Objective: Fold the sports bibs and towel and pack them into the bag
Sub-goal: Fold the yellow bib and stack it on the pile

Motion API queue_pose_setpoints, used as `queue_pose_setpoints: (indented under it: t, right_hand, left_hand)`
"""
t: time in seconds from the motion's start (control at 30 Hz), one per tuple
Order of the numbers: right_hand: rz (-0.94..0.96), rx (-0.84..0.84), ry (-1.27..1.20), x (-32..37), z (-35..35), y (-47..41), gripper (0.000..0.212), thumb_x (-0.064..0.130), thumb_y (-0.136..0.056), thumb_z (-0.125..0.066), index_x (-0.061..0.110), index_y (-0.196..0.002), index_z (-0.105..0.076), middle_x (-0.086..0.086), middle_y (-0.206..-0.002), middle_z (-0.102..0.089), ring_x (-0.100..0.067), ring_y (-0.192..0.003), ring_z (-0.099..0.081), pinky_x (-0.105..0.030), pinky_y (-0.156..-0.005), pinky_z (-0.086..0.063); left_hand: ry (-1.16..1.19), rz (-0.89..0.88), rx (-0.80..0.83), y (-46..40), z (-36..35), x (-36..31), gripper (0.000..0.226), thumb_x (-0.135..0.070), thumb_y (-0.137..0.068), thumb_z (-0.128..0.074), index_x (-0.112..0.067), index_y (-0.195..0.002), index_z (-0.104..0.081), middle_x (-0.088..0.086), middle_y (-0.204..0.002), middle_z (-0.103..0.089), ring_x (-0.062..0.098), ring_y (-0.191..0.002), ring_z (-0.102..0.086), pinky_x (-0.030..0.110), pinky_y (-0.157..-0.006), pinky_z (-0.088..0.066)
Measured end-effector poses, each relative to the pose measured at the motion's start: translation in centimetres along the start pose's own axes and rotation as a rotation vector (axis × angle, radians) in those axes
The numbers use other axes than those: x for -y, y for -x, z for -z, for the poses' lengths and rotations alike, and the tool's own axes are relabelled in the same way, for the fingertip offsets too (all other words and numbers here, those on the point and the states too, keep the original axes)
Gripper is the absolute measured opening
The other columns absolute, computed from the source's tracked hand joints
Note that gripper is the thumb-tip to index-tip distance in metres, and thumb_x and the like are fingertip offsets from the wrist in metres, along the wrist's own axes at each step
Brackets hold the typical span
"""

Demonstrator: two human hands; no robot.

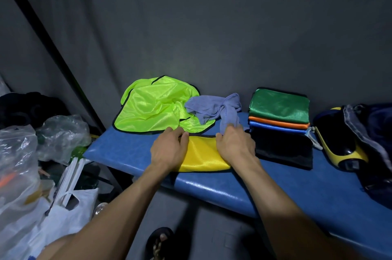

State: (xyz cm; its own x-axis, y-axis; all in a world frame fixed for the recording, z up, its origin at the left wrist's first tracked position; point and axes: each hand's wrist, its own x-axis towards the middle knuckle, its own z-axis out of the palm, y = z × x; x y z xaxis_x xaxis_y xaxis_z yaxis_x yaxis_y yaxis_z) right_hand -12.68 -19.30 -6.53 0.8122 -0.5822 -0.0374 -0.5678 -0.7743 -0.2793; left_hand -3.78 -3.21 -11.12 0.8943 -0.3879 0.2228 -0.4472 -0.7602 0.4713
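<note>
The left hand (169,149) and right hand (235,146) sit at mid-frame on either end of the yellow bib (202,156), fingers curled over its far black-trimmed edge and gripping it against the blue bench (212,189). This looks like the last fold or smoothing of that bib; the next move likely calls for lifting it flat onto the folded stack (280,115) to the right, where green, orange and blue bibs lie on something black. Above the hands, the neon green bib (152,107) lies crumpled and unfolded, with the grey-blue towel (216,109) draped partly over its right side. The bag (360,132) at the right edge of the frame seems open, dark with yellow trim; whether anything is packed inside cannot be told
</note>
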Motion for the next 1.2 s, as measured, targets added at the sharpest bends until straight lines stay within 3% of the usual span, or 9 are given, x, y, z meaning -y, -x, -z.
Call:
queue_pose_setpoints:
  t: [0.2, 0.43, 0.6, 0.7, 0.77, 0.83, 0.93, 1.03, 1.2]
  right_hand:
    - [-0.068, 0.034, -0.145, -0.5, -0.4, -0.1, 0.057, 0.051, -0.103, -0.045, 0.001, -0.13, -0.051, -0.022, -0.129, -0.061, -0.041, -0.119, -0.058, -0.04, -0.088, -0.049]
    - [-0.048, -0.082, -0.411, -0.5, -1.3, 0.2, 0.039, 0.045, -0.094, -0.065, 0.008, -0.103, -0.058, -0.011, -0.105, -0.064, -0.032, -0.094, -0.061, -0.032, -0.07, -0.041]
    - [-0.079, -0.113, -0.625, -0.9, -1.7, 0.5, 0.033, 0.04, -0.087, -0.074, 0.009, -0.082, -0.064, -0.002, -0.076, -0.067, -0.022, -0.075, -0.064, -0.032, -0.066, -0.049]
    - [-0.104, -0.106, -0.787, -1.0, -1.7, 0.8, 0.031, 0.034, -0.084, -0.079, 0.009, -0.075, -0.064, 0.003, -0.065, -0.061, -0.013, -0.059, -0.055, -0.026, -0.053, -0.04]
    - [-0.126, -0.093, -0.892, -0.9, -1.7, 1.0, 0.029, 0.027, -0.082, -0.081, 0.012, -0.07, -0.06, 0.004, -0.06, -0.057, -0.01, -0.054, -0.049, -0.024, -0.051, -0.037]
    - [-0.167, -0.081, -0.986, -0.9, -1.7, 1.1, 0.031, 0.021, -0.08, -0.082, 0.014, -0.065, -0.057, 0.005, -0.057, -0.052, -0.01, -0.053, -0.044, -0.025, -0.052, -0.036]
    - [-0.226, -0.05, -1.11, -1.2, -1.5, 1.0, 0.032, 0.012, -0.077, -0.082, 0.014, -0.062, -0.054, 0.003, -0.056, -0.046, -0.014, -0.058, -0.042, -0.026, -0.057, -0.035]
    - [-0.26, -0.018, -1.225, -1.7, -1.5, 1.0, 0.037, 0.006, -0.073, -0.084, 0.015, -0.058, -0.051, -0.001, -0.058, -0.046, -0.018, -0.064, -0.043, -0.03, -0.06, -0.037]
    - [-0.255, -0.043, -1.324, -2.1, -1.6, 1.4, 0.037, 0.004, -0.072, -0.087, 0.015, -0.061, -0.054, -0.004, -0.064, -0.051, -0.018, -0.065, -0.046, -0.032, -0.064, -0.04]
  left_hand:
    - [0.147, -0.077, -0.135, 1.4, -1.0, 1.1, 0.032, -0.044, -0.098, -0.038, -0.029, -0.07, -0.035, -0.003, -0.073, -0.042, 0.029, -0.075, -0.049, 0.041, -0.066, -0.039]
    - [0.193, -0.085, -0.147, 2.2, -1.0, 1.3, 0.032, -0.04, -0.095, -0.04, -0.028, -0.067, -0.03, -0.005, -0.07, -0.041, 0.025, -0.074, -0.043, 0.038, -0.068, -0.03]
    - [0.238, -0.038, -0.088, 2.4, -0.6, 1.2, 0.028, -0.043, -0.094, -0.039, -0.027, -0.071, -0.039, -0.006, -0.066, -0.051, 0.023, -0.072, -0.049, 0.039, -0.073, -0.034]
    - [0.223, -0.037, -0.054, 2.6, -0.5, 1.1, 0.024, -0.043, -0.094, -0.035, -0.03, -0.084, -0.053, -0.01, -0.081, -0.062, 0.022, -0.084, -0.055, 0.04, -0.082, -0.036]
    - [0.136, -0.071, -0.024, 2.7, -0.6, 1.1, 0.041, -0.043, -0.095, -0.029, -0.029, -0.104, -0.067, -0.008, -0.099, -0.068, 0.023, -0.097, -0.056, 0.038, -0.085, -0.032]
    - [0.05, -0.097, 0.016, 2.8, -0.5, 1.1, 0.054, -0.045, -0.096, -0.022, -0.024, -0.104, -0.071, -0.001, -0.098, -0.066, 0.028, -0.098, -0.055, 0.04, -0.084, -0.032]
    - [0.041, -0.106, 0.064, 3.0, -0.2, 1.1, 0.05, -0.053, -0.098, -0.02, -0.023, -0.078, -0.055, -0.001, -0.081, -0.051, 0.026, -0.09, -0.048, 0.04, -0.079, -0.03]
    - [0.018, -0.139, 0.123, 3.2, -0.2, 1.0, 0.042, -0.054, -0.099, -0.019, -0.029, -0.081, -0.047, -0.003, -0.084, -0.044, 0.021, -0.091, -0.04, 0.037, -0.077, -0.022]
    - [-0.013, -0.187, 0.1, 3.7, -0.4, 0.2, 0.064, -0.059, -0.094, -0.004, -0.02, -0.09, -0.055, -0.003, -0.093, -0.044, 0.019, -0.092, -0.038, 0.036, -0.081, -0.023]
